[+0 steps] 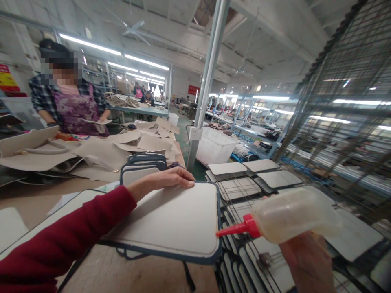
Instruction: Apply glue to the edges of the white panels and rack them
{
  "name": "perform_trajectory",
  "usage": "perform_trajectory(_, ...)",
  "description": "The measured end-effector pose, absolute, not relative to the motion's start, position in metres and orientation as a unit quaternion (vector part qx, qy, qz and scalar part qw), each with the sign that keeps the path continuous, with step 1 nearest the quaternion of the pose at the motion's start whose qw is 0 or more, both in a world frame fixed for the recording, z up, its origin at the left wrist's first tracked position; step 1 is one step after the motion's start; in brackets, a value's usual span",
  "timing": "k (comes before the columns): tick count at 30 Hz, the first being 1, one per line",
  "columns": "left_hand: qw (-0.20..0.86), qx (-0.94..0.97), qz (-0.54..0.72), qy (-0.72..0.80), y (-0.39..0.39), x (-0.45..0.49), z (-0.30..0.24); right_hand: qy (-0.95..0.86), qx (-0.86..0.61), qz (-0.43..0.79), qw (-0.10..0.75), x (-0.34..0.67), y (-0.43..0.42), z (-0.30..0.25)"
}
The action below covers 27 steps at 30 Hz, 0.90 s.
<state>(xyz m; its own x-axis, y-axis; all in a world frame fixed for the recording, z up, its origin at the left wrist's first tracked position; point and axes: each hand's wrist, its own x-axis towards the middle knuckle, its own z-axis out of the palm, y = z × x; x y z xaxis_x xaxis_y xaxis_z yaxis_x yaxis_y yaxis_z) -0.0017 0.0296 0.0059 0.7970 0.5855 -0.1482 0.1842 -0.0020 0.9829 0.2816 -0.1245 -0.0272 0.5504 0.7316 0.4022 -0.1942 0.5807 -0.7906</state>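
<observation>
My left hand, in a dark red sleeve, lies flat with fingers stretched on the far edge of a white panel with a dark blue border, which rests on the worktable. My right hand grips a translucent squeeze bottle holding yellowish liquid. Its red nozzle points left and sits just off the panel's right edge. Behind the panel stands a small stack of similar blue-edged panels.
A wire rack to the right holds several white panels laid out flat. Across the table a person in a plaid shirt and purple apron handles beige pieces. A metal post, a white bin and a wire mesh wall stand nearby.
</observation>
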Motion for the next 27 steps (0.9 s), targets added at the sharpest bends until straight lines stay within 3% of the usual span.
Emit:
perform_trajectory(15,0.659,0.665,0.198,0.290,0.042,-0.011,-0.001,-0.336,-0.381,0.279,0.815,0.281,-0.133,-0.029)
perform_trajectory(27,0.682,0.549,0.325,0.357,0.038,-0.002,-0.015,-0.362,-0.369,0.141,0.844,0.274,-0.132,-0.036)
